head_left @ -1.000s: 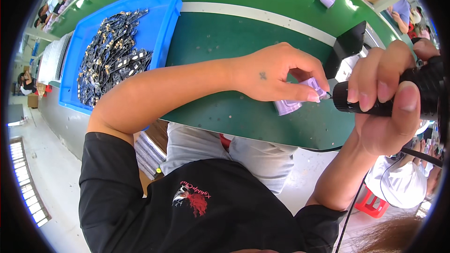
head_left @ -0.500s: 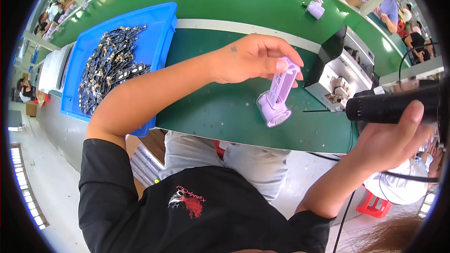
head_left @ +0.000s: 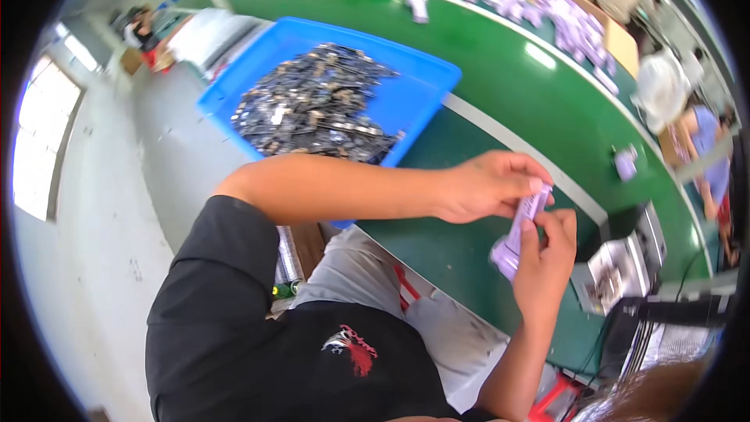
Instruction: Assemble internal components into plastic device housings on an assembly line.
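Both hands grasp the purple plastic part (head_left: 522, 227): left hand (head_left: 488, 185) fingers pinch its top, right hand (head_left: 547, 258) fingers its lower body; the blue tray (head_left: 426, 82) beyond looks full, so much seems left.

Blue bin (head_left: 426, 82) bounds bare green mat (head_left: 445, 238) leftward.

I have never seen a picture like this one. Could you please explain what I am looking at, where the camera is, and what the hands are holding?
The camera sits on a person's head and looks down, so the round picture bends straight edges. No machine works here: only two bare hands. The left hand and the right hand together hold a small lilac plastic part above a green workbench. On the bench stands a blue tray filled with small dark parts. One more lilac piece lies farther along the bench. A grey open box is at the right. Other people work at the far side.
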A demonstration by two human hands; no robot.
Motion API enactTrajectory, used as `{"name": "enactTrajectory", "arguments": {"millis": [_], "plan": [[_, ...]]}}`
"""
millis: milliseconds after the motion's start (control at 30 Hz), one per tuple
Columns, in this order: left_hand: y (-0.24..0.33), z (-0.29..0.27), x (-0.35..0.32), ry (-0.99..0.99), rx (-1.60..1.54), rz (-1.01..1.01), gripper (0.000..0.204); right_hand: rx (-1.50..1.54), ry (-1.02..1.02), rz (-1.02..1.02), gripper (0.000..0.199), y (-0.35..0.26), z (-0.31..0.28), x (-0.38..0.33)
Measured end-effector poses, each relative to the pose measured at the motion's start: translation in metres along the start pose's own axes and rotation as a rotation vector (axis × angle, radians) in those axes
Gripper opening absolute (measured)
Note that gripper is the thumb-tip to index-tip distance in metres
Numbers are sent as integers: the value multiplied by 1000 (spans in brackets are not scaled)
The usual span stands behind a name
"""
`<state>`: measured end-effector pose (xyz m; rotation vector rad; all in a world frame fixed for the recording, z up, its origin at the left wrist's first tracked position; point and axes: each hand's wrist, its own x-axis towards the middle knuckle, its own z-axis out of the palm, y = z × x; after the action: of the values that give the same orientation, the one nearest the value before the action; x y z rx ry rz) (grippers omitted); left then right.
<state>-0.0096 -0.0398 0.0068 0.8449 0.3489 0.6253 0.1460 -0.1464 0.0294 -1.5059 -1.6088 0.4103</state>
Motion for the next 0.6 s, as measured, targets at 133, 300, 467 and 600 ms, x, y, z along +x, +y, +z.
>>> {"name": "enactTrajectory", "arguments": {"millis": [133, 300, 467, 600], "plan": [[-1, -22, -16, 224, 66, -14, 30, 166, -91, 119, 6, 25, 35, 13], [41, -56, -24, 388, 616, -65, 47, 121, -5, -7, 10, 48, 61, 32], [150, -121, -107, 362, 1592, 172, 36, -9, -12, -77, 5, 62, 66, 58], [155, -132, -172, 272, 1835, -176, 45, 352, -56, 112, 2, 88, 76, 68]]}}
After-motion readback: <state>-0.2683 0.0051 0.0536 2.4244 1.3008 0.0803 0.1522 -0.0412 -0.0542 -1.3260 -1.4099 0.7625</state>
